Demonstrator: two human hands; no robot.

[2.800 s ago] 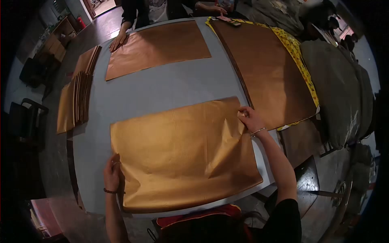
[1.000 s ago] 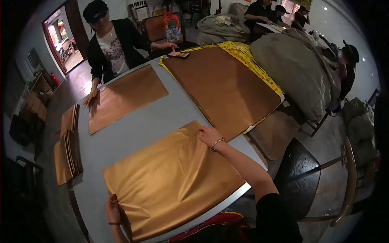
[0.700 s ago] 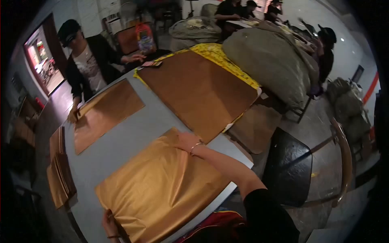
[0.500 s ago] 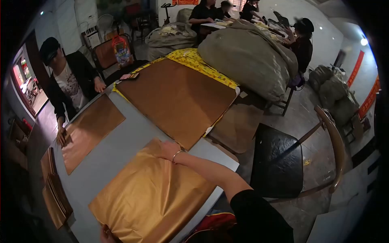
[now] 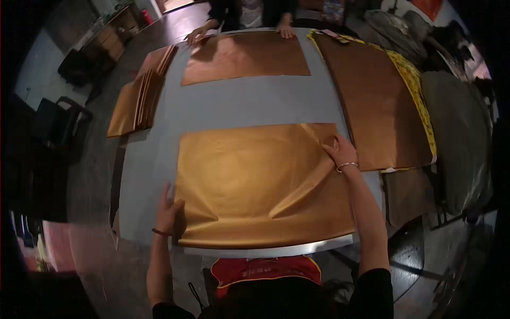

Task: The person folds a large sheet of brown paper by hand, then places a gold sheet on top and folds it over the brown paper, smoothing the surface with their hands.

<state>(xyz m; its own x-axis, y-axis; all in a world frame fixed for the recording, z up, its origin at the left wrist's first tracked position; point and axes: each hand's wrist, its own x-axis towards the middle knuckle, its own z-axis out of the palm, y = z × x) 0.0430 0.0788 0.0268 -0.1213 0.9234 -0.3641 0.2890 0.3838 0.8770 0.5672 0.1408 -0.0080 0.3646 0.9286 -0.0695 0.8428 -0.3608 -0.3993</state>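
A gold-coloured paper sheet [image 5: 244, 175] lies before me on the grey table, with creases running across its lower part and a rounded near edge. At its upper right corner, my right hand [image 5: 342, 153], wearing a bracelet, grips the sheet between thumb and fingers. My left hand [image 5: 169, 212] is beside the sheet's left edge, fingers stretched out and the thumb at the edge. A dark red band circles that wrist. Across the table lies another copper-brown sheet [image 5: 247, 57], with a person's hands [image 5: 287, 29] at its far edge.
Folded brown sheets [image 5: 139, 103] are stacked at the table's left. A wide brown stack [image 5: 377, 101] with yellow wrapping [image 5: 411, 80] lies at the right. Beyond it stands a large grey-green sack [image 5: 459, 138]. A dark chair seat [image 5: 406, 255] is low at the right.
My view has swung left and down. The gold sheet now lies squarer to me. My right hand is at its upper right corner, and my left hand has come fully into view at the left edge.
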